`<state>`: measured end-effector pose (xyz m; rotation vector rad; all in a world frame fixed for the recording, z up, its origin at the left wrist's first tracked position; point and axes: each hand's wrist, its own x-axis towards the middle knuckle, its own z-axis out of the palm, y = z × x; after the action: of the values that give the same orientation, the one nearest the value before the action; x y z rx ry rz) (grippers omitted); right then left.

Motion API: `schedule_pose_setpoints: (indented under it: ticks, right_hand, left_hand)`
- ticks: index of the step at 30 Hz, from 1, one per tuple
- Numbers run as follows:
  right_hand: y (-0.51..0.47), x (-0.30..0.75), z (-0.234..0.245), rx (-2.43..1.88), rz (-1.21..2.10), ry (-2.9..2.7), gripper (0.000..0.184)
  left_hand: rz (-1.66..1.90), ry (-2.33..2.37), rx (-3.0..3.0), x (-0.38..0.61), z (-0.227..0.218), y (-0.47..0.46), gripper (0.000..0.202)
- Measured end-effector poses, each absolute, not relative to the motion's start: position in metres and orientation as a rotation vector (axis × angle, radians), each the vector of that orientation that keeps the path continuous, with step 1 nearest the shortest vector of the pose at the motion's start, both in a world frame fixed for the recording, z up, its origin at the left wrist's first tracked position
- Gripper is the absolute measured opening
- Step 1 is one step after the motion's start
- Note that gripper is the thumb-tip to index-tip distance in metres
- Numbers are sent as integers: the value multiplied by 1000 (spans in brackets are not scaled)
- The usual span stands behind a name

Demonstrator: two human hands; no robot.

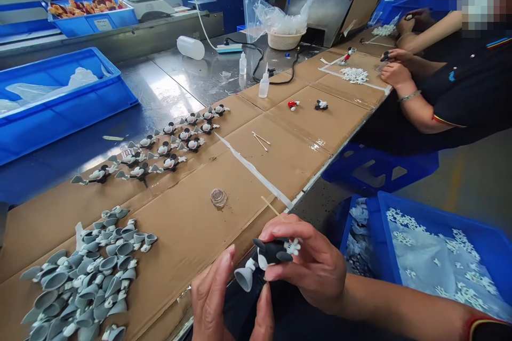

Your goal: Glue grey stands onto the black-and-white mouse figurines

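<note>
My right hand [308, 266] grips a small black and white cartoon mouse figure [276, 251] between thumb and fingers. One arm of the figure ends in a grey cone-shaped piece [244, 279], and a white glove-like hand sticks out on the other side. Just left of it, my left hand [218, 298] has thumb and fingers apart, with nothing seen between them; its thumb tip is close under the figure. Beyond my hands, a small round clear dish [218, 199] and a thin stick [270, 205] lie on the cardboard [180, 229].
Many grey cone pieces [92, 277] are heaped at front left. Behind them lie rows of similar mouse figures [164, 148]. Cotton swabs [261, 141] and a dropper bottle [264, 85] are farther back. A co-worker's hands [396, 72] work at far right; a blue bin [436, 261] holds white parts.
</note>
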<state>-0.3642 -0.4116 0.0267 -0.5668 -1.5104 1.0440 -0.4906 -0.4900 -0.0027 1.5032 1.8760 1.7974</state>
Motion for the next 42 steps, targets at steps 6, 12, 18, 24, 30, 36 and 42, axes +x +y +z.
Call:
schedule_pose_setpoints:
  ticks: [6, 12, 18, 24, 30, 36, 42]
  right_hand:
    - [-422, -370, 28, -680, 1147, -1399, 33]
    - [-428, -372, 30, -656, 1250, -1352, 33]
    - [-432, -372, 26, -615, 1311, -1327, 32]
    - [-433, -369, 24, -621, 1340, -1371, 35]
    - [-432, -364, 26, -652, 1364, -1453, 34]
    - [-429, -365, 28, -625, 1311, -1467, 44]
    - [-412, -369, 32, -447, 1154, -1326, 33]
  left_hand:
    - [1938, 1642, 1299, -477, 1, -483, 46]
    - [1994, 1558, 1173, -466, 10, -480, 33]
    - [2019, 1594, 1250, -466, 9, -482, 28]
    - [1908, 1553, 1526, -481, 8, -484, 46]
    - [1933, 1623, 1575, -488, 4, -485, 42]
    - [1773, 1567, 1732, -496, 10, -491, 56]
    - [1919, 1882, 1398, -513, 35, -541, 48]
